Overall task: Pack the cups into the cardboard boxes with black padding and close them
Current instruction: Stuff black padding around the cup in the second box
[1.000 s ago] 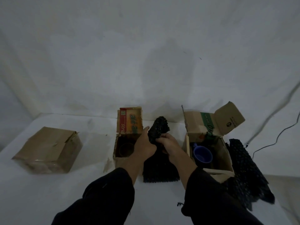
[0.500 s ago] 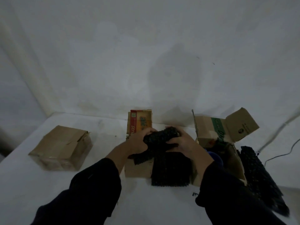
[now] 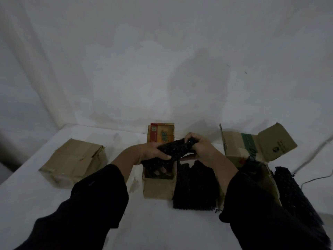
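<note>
Both hands hold a rolled piece of black padding (image 3: 177,150) over the open middle cardboard box (image 3: 158,188). My left hand (image 3: 150,153) grips its left end, with its fingers down inside the box mouth. My right hand (image 3: 200,150) grips the right end. The padding's lower left part hangs into the box and hides what is inside. An open box (image 3: 252,148) with a green stripe stands at the right; my right arm hides its inside.
A shut cardboard box (image 3: 73,161) lies at the left on the white table. A flat sheet of black padding (image 3: 194,188) lies between the middle and right boxes, and more black padding (image 3: 295,192) lies at the far right. A cable (image 3: 313,179) runs off to the right.
The padding has turned from upright to lying across the middle box, and one end has gone down into it. Both hands came lower and spread apart. The blue cup is now hidden.
</note>
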Action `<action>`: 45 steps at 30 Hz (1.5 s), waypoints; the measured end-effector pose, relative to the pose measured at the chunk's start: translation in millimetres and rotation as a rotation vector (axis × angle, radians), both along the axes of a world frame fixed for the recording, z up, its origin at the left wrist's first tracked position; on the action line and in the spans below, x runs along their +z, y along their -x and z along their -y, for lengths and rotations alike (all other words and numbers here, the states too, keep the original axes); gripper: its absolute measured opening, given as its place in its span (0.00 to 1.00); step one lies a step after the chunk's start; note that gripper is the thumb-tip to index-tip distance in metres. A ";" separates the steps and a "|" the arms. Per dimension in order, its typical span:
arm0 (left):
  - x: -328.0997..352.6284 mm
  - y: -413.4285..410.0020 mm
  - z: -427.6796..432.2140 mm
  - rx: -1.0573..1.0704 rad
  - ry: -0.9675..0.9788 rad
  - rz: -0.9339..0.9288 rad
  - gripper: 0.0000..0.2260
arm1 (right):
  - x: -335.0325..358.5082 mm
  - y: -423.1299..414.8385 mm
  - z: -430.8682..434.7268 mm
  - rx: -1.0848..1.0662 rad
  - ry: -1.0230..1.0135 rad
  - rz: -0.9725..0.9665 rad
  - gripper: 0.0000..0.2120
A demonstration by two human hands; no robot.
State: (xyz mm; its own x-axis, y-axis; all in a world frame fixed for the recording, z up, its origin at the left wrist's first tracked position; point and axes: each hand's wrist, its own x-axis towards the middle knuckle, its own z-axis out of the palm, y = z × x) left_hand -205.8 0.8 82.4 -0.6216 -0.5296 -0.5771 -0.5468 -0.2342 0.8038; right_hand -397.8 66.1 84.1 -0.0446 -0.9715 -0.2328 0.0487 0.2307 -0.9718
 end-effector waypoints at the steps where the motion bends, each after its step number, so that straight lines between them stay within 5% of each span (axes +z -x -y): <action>1: 0.6 -2.9 3.0 0.002 0.041 0.024 0.16 | 1.3 1.1 3.2 0.030 -0.046 0.027 0.18; 6: -0.4 -10.0 22.9 -0.051 0.381 0.142 0.23 | 2.1 3.6 16.1 0.222 -0.131 0.133 0.07; 11: -12.1 -8.6 39.5 -0.162 0.685 0.198 0.21 | -13.6 -11.5 29.1 0.127 0.059 -0.267 0.17; 16: -35.4 -13.9 47.7 -0.040 0.952 0.061 0.18 | -39.5 -18.2 38.2 -0.037 0.188 -0.595 0.13; 23: -65.6 -23.3 49.8 0.050 1.077 0.063 0.11 | -70.2 -22.0 45.2 -0.082 0.196 -0.930 0.14; 32: -74.4 -23.7 48.9 -0.248 1.295 0.362 0.13 | -82.2 -31.3 53.4 0.118 0.225 -1.351 0.10; 45: -77.2 -28.6 46.9 -0.633 1.489 0.437 0.05 | -84.2 -45.9 52.8 0.497 0.382 -1.754 0.17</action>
